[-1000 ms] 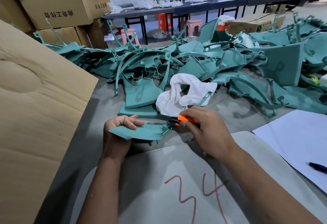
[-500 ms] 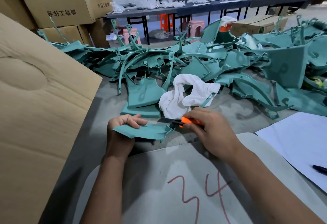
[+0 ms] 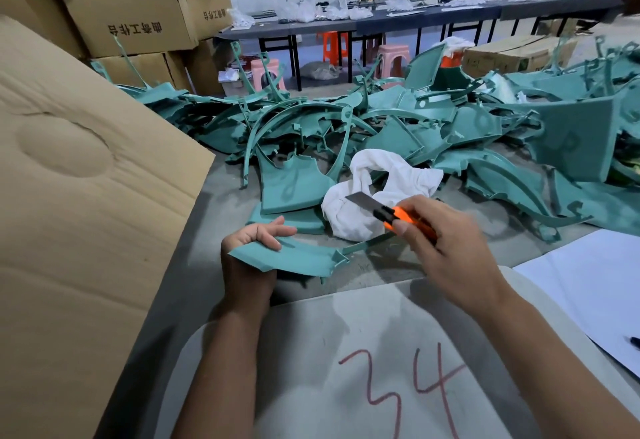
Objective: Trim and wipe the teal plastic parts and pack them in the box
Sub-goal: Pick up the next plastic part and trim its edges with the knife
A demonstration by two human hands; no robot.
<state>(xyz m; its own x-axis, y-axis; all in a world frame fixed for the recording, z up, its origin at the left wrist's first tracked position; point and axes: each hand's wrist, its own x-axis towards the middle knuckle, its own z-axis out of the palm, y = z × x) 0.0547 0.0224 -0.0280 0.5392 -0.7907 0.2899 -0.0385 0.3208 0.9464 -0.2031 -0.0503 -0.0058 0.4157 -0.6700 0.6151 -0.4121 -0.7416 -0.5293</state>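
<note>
Red handwritten "34" (image 3: pixel 401 390) marks the grey sheet nearest us; printed characters on the stacked cartons (image 3: pixel 135 28) are too small for us to read. We see the left hand (image 3: pixel 251 258) curled round a teal plastic part (image 3: pixel 298 260), held just above the table (image 3: pixel 381 265). The right hand (image 3: pixel 446 251) grips an orange utility knife (image 3: pixel 398 216), its blade raised clear of the part, over a white cloth (image 3: pixel 377 189). Behind lies a pile of teal parts (image 3: pixel 450 130); a cardboard flap (image 3: pixel 79 196) blocks the left.
</note>
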